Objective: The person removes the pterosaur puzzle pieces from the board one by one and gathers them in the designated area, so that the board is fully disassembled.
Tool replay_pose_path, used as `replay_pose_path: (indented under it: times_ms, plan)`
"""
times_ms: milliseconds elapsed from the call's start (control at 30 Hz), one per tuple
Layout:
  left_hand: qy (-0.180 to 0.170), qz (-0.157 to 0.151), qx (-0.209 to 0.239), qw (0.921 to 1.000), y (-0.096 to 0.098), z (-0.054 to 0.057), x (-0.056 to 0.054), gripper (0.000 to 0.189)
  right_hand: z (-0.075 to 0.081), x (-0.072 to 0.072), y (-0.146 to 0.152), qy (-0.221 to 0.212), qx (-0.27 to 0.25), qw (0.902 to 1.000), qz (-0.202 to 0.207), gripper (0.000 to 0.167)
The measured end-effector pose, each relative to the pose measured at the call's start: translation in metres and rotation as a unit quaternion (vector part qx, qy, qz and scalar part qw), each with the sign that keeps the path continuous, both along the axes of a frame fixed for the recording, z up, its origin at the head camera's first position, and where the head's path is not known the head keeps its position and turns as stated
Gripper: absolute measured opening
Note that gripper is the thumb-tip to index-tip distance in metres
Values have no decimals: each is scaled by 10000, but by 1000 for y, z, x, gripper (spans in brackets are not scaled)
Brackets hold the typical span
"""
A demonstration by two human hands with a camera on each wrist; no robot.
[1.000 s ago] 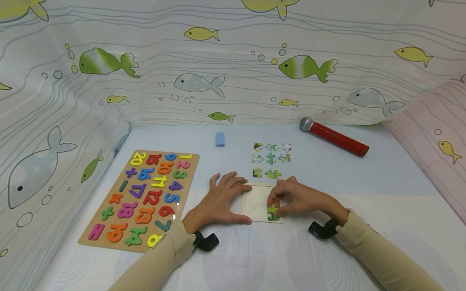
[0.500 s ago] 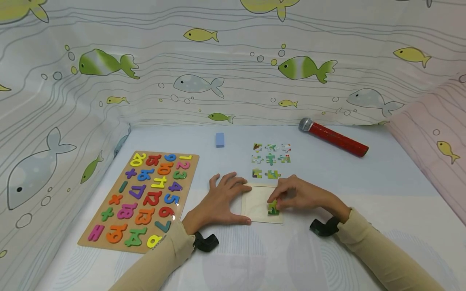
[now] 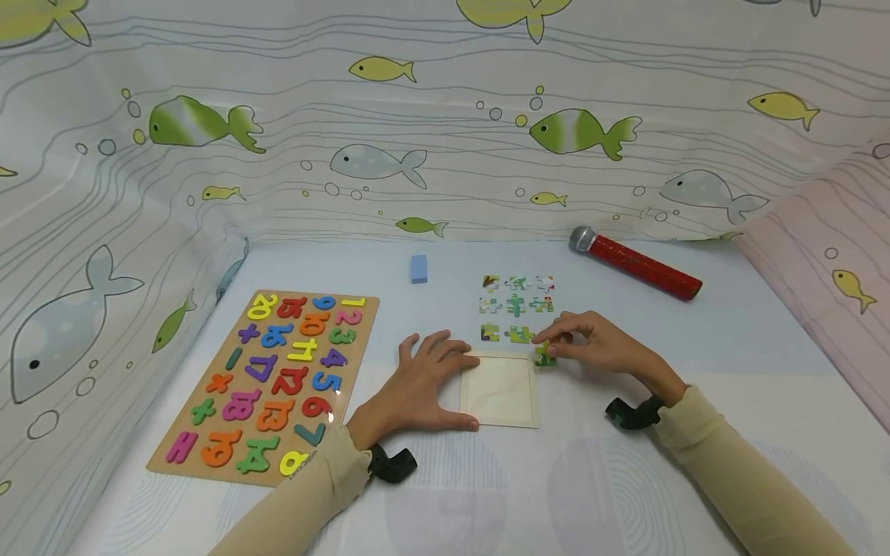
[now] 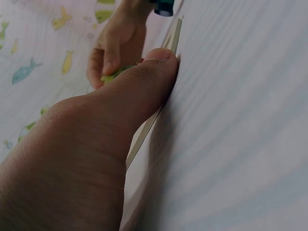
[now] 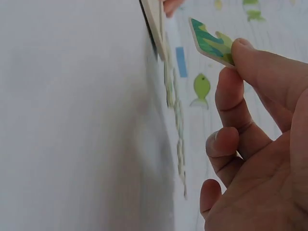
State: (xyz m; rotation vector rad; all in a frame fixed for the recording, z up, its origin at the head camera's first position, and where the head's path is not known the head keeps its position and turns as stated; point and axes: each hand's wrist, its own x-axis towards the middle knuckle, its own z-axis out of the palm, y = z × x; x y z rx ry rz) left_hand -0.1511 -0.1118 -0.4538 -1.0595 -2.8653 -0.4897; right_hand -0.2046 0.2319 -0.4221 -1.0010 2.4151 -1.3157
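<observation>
A square pale wooden puzzle tray with a raised rim lies in front of the person. The left hand is spread at the tray's left side, its fingers by the upper corner and its thumb along the edge near the lower corner. Between thumb and forefinger the right hand pinches a green jigsaw piece, held tilted beside the tray's upper right corner. Its other fingers are loosely curled. Beyond the tray, several jigsaw pieces lie apart in rows; the nearest yellow-green piece is close to the right fingertips.
To the left lies a wooden number board with colourful numerals and signs, partly under the left forearm. A blue block stands farther back. A red microphone lies at the back right. Fish-printed cloth walls the table.
The right hand has lifted the green jigsaw piece from the tray's lower right corner and carried it up and right, past the rim. The left hand stays where it was.
</observation>
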Motion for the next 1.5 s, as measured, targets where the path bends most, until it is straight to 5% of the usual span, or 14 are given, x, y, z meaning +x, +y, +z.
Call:
replay_pose_path:
  times_ms: [467, 767, 1500]
  plan:
    - [37, -7, -5, 10000, -1, 0, 1, 92, -15, -16, 22, -114, -161, 9989, -436, 25]
    - [39, 17, -37, 10000, 0, 0, 1, 92, -21, -21, 24, -67, 162, 9972, -731, 26]
    - [34, 8, -9, 10000, 0, 1, 2, 92, -29, -28, 12, 758, 460, 9882, -1249, 21]
